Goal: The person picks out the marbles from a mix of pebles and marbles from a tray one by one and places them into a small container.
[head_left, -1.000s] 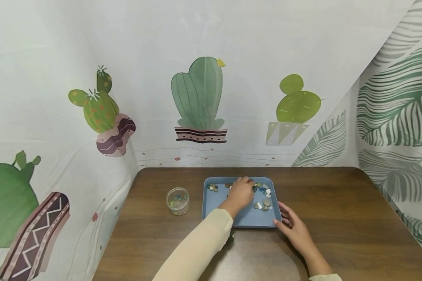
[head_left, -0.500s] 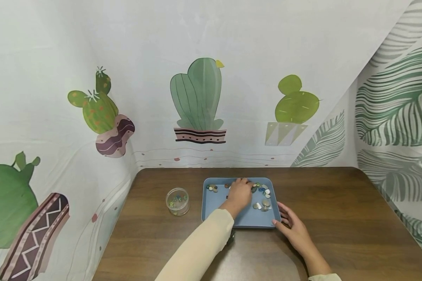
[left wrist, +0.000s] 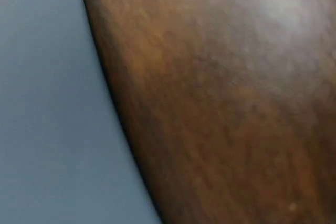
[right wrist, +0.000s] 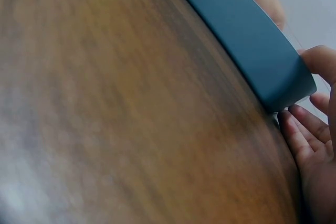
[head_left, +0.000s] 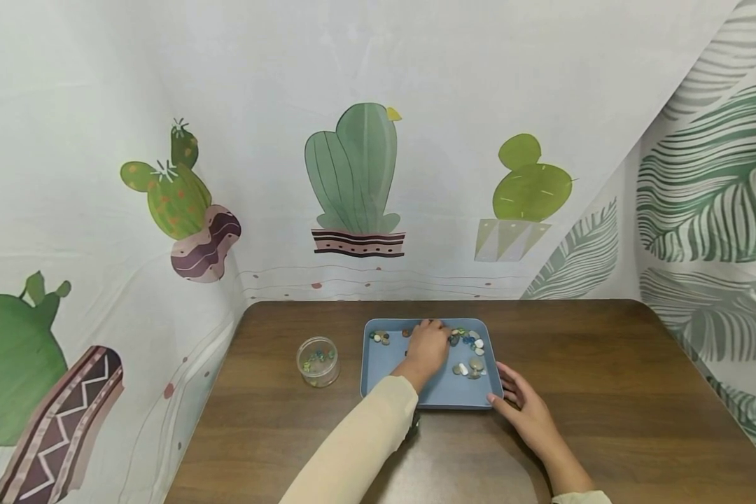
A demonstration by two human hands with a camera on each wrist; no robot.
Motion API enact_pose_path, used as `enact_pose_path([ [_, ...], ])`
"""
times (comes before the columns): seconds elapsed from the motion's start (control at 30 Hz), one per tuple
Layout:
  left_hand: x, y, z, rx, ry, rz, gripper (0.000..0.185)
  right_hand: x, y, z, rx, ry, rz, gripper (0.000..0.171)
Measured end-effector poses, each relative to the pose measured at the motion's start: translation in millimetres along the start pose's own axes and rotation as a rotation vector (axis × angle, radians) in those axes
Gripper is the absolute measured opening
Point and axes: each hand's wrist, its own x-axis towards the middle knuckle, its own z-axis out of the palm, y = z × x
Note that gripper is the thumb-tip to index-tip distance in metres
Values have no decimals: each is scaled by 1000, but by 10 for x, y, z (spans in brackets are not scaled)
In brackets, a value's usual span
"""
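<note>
A brown wooden table (head_left: 605, 392) stands before cactus-printed cloth (head_left: 353, 175).

The left hand (head_left: 430, 346) covers part of the tray (head_left: 390, 371) floor near its far rim, so whatever its fingertips touch or pinch there is hidden. The stones (head_left: 471, 353) right of that hand are too small to tell apart or count, as are the beads in the jar (head_left: 318, 361) left of the tray. The left wrist view shows only blurred tray (left wrist: 47, 129) and table (left wrist: 226, 103). In the right wrist view the right hand (right wrist: 310, 145) at the tray's corner is cut off by the edge.
</note>
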Motion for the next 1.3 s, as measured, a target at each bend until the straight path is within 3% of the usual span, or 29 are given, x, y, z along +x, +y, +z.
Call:
enact_pose_path([
  [0.3, 22, -44, 47, -125, 7, -73, 25, 2, -2, 12, -1, 6, -9, 68],
  [0.63, -9, -87, 76, -226, 106, -79, 20, 9, -8, 11, -20, 7, 9, 69],
  [1.0, -78, -145, -11, -498, 199, -136, 23, -1, -6, 7, -17, 16, -3, 68],
  [1.3, -138, -164, -33, -639, 307, -140, 17, 4, -10, 11, -12, 18, -6, 68],
])
